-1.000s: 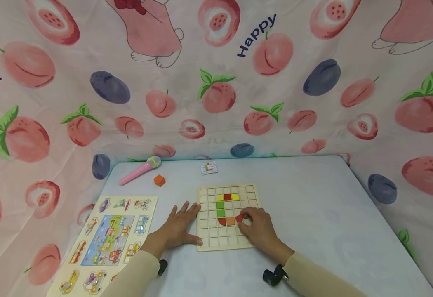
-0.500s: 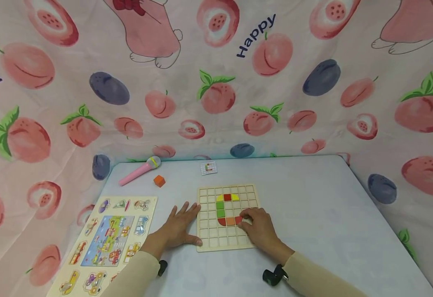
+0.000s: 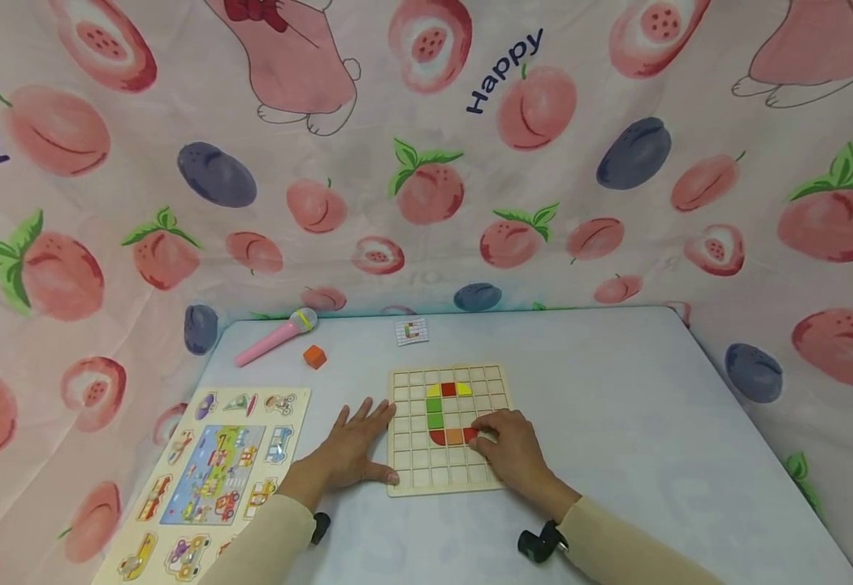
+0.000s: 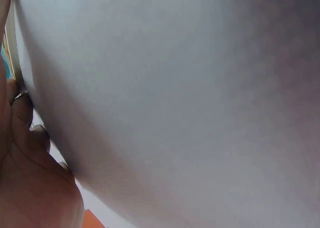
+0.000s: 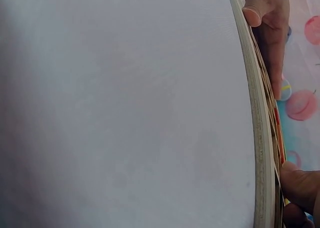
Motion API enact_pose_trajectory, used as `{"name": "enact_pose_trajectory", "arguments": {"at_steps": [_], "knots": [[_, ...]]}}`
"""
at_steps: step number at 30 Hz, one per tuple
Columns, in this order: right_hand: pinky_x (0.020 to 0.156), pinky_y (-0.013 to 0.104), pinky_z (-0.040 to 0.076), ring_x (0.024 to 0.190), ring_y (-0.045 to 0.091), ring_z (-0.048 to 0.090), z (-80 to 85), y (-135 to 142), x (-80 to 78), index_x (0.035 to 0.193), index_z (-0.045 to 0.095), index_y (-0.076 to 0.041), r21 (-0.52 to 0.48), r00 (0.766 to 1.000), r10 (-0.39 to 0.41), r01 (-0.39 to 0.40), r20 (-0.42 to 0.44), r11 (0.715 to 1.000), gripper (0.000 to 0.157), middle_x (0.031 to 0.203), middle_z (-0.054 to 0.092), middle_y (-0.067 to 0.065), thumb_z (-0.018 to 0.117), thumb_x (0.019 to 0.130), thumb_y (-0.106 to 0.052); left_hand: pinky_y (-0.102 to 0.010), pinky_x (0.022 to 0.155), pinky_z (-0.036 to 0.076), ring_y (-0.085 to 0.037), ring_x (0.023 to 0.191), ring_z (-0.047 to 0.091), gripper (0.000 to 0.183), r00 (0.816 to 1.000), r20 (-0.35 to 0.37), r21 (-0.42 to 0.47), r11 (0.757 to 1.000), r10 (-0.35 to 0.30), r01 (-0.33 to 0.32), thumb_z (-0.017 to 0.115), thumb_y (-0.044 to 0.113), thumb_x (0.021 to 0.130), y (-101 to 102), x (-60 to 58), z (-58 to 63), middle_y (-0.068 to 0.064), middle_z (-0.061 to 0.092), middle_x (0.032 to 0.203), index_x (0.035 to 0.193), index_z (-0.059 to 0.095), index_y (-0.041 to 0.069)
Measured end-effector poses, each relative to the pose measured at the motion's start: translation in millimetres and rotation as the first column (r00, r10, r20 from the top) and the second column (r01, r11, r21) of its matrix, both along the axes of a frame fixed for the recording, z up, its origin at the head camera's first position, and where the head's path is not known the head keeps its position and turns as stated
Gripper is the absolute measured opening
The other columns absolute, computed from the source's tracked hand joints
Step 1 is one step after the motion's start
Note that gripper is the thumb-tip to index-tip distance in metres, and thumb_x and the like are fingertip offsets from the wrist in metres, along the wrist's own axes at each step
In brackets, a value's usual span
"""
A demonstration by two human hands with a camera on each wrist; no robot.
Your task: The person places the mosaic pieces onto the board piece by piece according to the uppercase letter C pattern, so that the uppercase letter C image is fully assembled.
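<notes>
A wooden grid board (image 3: pixel 448 479) lies on the table with coloured tiles in its cells, forming a C shape. Yellow corners flank a red square along the top, green squares (image 3: pixel 435 412) run down the side, and an orange square (image 3: pixel 454 436) sits in the bottom row. At that row's right end my right hand (image 3: pixel 510 451) pinches a red tile (image 3: pixel 468 435) between thumb and forefinger, low at its cell; the fingers partly cover it. My left hand (image 3: pixel 357 447) rests with spread fingers along the board's left edge, thumb on the lower left corner.
Left of the board lies a vehicle picture puzzle (image 3: pixel 214 471), partly under the left sleeve. Farther back are a pink toy microphone (image 3: pixel 273 337), an orange cube (image 3: pixel 314 357) and a small pattern card (image 3: pixel 412 331). A fruit-print cloth (image 3: pixel 426 268) hangs behind the table.
My right hand has turned the tilted red tile down level with the bottom row, beside the orange square. The left hand has stayed at the board's edge.
</notes>
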State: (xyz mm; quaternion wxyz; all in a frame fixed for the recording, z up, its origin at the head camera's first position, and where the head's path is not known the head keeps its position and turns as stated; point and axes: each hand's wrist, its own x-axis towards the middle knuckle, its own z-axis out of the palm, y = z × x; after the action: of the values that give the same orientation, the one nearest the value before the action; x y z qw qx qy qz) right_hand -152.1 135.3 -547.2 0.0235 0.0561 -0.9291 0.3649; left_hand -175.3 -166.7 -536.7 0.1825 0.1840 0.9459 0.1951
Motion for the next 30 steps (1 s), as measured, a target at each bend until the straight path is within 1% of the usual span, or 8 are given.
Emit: {"name": "enact_pose_trajectory", "arguments": {"at_steps": [4,8,11,19,22,30], "knots": [[0.09,0.04,0.05,0.105,0.021,0.062,0.6,-0.7,0.0,0.107,0.081,-0.012,-0.002,1.0,0.002,-0.002,0.006,1.0,0.02,0.108,0.076,0.001,0.085,0.088,-0.013,-0.057,0.135,-0.001,-0.028,0.166,0.006,0.124,1.0,0.004,0.006,1.0,0.003,-0.003,0.088,0.064,0.071,-0.4,1.2,1.7,0.0,0.022,0.177,0.169,0.027,0.021],[0.093,0.042,0.05,0.109,0.023,0.062,-1.1,-0.9,-0.8,0.11,0.08,-0.013,-0.013,1.0,0.003,-0.003,0.014,1.0,0.023,0.113,0.076,0.003,0.085,0.087,-0.013,-0.057,0.134,-0.001,-0.029,0.166,0.006,0.124,1.0,0.006,0.018,1.0,0.002,-0.003,0.089,0.063,0.071,-0.9,1.6,3.4,-0.001,0.022,0.177,0.169,0.027,0.02],[0.095,0.043,0.05,0.111,0.023,0.061,-1.8,-0.9,-1.6,0.111,0.08,-0.013,-0.023,1.0,0.005,-0.005,0.013,1.0,0.025,0.115,0.076,0.004,0.086,0.086,-0.013,-0.057,0.134,-0.002,-0.028,0.166,0.006,0.124,1.0,0.003,0.008,1.0,0.001,-0.001,0.088,0.063,0.071,-1.4,1.3,3.4,0.0,0.021,0.177,0.169,0.026,0.02],[0.094,0.042,0.051,0.109,0.023,0.061,-0.3,-2.1,-2.2,0.112,0.079,-0.011,-0.038,1.0,0.008,-0.008,0.007,0.999,0.028,0.114,0.075,0.005,0.087,0.086,-0.013,-0.057,0.135,0.001,-0.03,0.166,0.007,0.123,1.0,-0.001,-0.003,1.0,0.0,0.0,0.088,0.063,0.071,-2.6,0.9,1.7,-0.002,0.022,0.177,0.169,0.028,0.019],[0.094,0.042,0.051,0.109,0.023,0.061,0.4,-2.6,-2.4,0.112,0.079,-0.011,-0.041,1.0,0.01,-0.01,0.008,0.999,0.027,0.113,0.075,0.005,0.086,0.086,-0.013,-0.056,0.135,0.0,-0.029,0.166,0.006,0.123,1.0,0.003,-0.009,1.0,0.006,-0.006,0.088,0.064,0.071,-3.0,0.9,1.6,-0.001,0.022,0.177,0.169,0.027,0.02],[0.094,0.041,0.053,0.108,0.021,0.061,-0.4,-3.1,-1.8,0.115,0.077,-0.012,-0.063,0.999,-0.001,0.004,0.04,0.998,0.029,0.112,0.074,0.002,0.085,0.088,-0.016,-0.057,0.135,0.001,-0.029,0.166,0.008,0.123,1.0,0.017,-0.017,1.0,0.013,-0.012,0.089,0.063,0.071,-2.9,1.6,3.8,-0.001,0.023,0.177,0.169,0.028,0.02]]}}
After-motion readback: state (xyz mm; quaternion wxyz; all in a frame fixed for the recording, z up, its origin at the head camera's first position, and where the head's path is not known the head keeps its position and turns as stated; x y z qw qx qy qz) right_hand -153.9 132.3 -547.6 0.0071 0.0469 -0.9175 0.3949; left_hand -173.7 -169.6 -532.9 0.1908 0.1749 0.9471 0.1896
